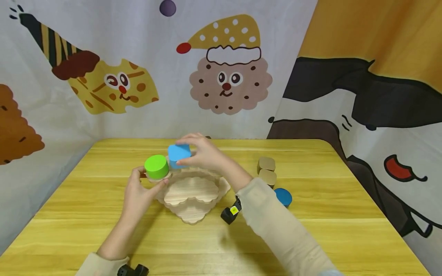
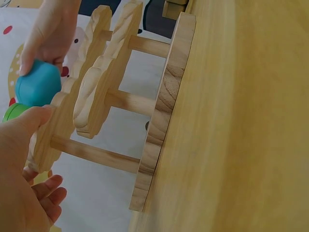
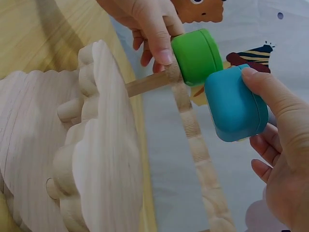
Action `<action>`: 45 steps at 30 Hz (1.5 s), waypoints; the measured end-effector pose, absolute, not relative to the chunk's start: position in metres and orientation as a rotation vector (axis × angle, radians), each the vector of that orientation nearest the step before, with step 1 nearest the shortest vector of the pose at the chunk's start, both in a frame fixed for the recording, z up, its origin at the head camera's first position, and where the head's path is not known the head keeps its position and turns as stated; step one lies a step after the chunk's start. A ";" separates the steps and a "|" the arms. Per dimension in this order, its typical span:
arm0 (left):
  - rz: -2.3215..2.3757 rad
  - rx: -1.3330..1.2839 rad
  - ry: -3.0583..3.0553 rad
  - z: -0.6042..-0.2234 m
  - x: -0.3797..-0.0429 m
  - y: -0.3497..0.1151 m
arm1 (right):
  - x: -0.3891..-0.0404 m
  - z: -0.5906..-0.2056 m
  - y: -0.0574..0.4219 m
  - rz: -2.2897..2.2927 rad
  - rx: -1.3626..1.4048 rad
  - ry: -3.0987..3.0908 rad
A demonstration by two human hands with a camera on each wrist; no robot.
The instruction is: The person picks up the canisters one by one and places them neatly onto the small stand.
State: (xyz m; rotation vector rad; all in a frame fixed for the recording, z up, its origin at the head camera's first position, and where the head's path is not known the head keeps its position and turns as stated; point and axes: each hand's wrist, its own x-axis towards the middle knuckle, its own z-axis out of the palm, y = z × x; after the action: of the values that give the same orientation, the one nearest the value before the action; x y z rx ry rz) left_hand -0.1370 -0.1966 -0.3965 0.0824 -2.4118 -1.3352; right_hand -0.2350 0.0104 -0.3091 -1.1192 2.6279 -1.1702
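Observation:
A wooden stand (image 1: pixel 190 191) of scalloped tiers joined by round posts (image 2: pixel 94 153) rises from the table. My left hand (image 1: pixel 136 193) grips the left end of its uppermost tier (image 2: pixel 65 104), thumb on top and fingers beneath. By that thumb, a small green round box (image 1: pixel 157 167) sits on the same tier. In my right hand (image 1: pixel 203 153), a small blue rounded-square box (image 3: pixel 234 104) is pinched between thumb and fingers. It is tilted and close beside the green box, overlapping it in the right wrist view.
Two small tan rounded-square boxes (image 1: pixel 267 163) and a darker blue round box (image 1: pixel 284 197) stand on the table (image 1: pixel 338 230) to the right, beyond the right forearm. A black camera (image 1: pixel 229 215) hangs at the right wrist. Behind the table is a curtain (image 1: pixel 145 34) with cartoon prints.

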 end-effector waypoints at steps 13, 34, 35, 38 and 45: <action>-1.345 0.099 -2.408 -0.395 -0.137 -0.196 | -0.239 -0.319 0.004 -1.206 -1.048 2.585; -1.342 0.091 -2.406 -0.395 -0.135 -0.195 | -0.226 -0.314 0.023 -1.230 -1.116 2.673; -1.343 0.092 -2.404 -0.395 -0.135 -0.195 | -0.225 -0.314 0.026 -1.237 -1.124 2.681; -1.341 0.099 -2.407 -0.395 -0.136 -0.195 | -0.221 -0.315 0.035 -1.253 -1.142 2.698; -1.352 0.116 -2.418 -0.395 -0.136 -0.196 | -0.209 -0.319 0.064 -1.267 -1.117 2.760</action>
State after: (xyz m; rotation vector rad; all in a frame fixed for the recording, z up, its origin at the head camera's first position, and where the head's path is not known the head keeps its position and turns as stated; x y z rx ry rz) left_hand -0.1357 -0.1959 -0.3946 0.1164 -2.4176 -1.3517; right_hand -0.2089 0.0640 -0.3185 -1.1170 2.7595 -1.2672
